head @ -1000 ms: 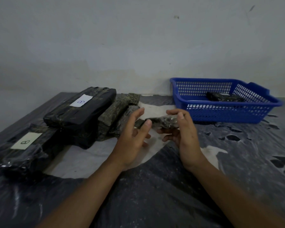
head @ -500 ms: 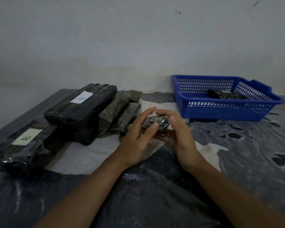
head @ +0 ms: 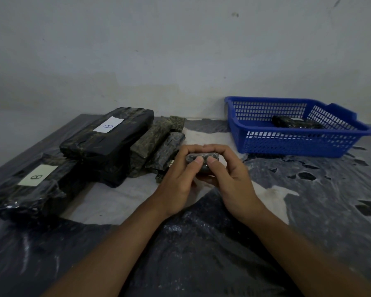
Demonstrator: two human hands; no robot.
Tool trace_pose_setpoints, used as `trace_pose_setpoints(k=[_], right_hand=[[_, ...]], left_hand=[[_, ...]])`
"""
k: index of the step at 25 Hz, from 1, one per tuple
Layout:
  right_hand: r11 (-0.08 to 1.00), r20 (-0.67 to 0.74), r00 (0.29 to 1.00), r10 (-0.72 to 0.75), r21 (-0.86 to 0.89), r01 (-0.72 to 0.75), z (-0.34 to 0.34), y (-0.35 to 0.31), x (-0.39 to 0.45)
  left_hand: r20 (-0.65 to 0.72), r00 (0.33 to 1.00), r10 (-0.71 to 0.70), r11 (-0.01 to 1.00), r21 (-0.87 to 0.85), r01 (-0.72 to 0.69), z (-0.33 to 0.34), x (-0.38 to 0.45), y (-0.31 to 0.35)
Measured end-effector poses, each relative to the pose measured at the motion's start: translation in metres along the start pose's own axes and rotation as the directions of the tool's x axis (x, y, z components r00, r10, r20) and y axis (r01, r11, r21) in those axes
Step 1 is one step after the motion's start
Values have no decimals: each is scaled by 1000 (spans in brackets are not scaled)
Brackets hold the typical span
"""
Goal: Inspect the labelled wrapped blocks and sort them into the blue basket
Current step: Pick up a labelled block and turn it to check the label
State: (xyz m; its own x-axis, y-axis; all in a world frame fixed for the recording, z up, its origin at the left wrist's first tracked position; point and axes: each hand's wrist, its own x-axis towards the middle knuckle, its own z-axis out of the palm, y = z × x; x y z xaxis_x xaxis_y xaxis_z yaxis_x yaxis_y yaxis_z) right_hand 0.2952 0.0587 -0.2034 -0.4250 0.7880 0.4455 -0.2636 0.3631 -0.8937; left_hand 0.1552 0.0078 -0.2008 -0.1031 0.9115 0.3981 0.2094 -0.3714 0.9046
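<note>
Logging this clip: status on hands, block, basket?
Left hand and right hand both grip small wrapped block. Blue basket holds one block. Path clear.

Both forearms reach in from below, converging at centre. Left grip (head: 181,176) and right grip (head: 227,179) face each other, fingers curled over the top, thumbs side by side in front, pinching together.
</note>
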Motion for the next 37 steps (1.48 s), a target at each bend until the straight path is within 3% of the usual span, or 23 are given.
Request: trace_pose_setpoints(k=[8,11,13,15,18,21,24,27,30,33,37], right_hand=[[998,14,1000,28,55,-29,-1,6,2],[997,24,999,25,76,-27,-1,3,1],[993,9,998,58,100,-59,0,-1,1],[980,-62,984,167,118,-159,-2,1,7],[890,-141,910,389,311,-332,-10,3,17],[787,-23,868,496,435,-438,-17,0,19],[755,17,885,466,513,-407,-14,-5,15],[832,-231,918,322,532,-159,-19,-4,20],[949,-388,901,194,306,-73,-24,-6,21],[999,-310,950,39,5,-40,-19,-9,12],[994,-28,999,-29,-107,26,-8,-3,3]], left_hand=[[1,998,62,984,165,-61,0,-1,-1],[-22,997,72,987,147,-68,0,0,-6],[-73,996,48,999,19,-47,0,3,-7],[-130,990,-50,965,-260,14,1,6,-3],[-174,957,-232,765,-640,69,-6,10,5],[-108,947,-303,602,-792,102,-12,11,7],[-120,927,-356,686,-707,172,-6,13,4],[-280,906,-318,817,-566,112,-2,15,-1],[-378,907,-183,934,-354,41,-2,15,-5],[-257,959,-123,971,-232,62,2,11,-3],[-20,993,-118,961,-253,109,6,7,-7]])
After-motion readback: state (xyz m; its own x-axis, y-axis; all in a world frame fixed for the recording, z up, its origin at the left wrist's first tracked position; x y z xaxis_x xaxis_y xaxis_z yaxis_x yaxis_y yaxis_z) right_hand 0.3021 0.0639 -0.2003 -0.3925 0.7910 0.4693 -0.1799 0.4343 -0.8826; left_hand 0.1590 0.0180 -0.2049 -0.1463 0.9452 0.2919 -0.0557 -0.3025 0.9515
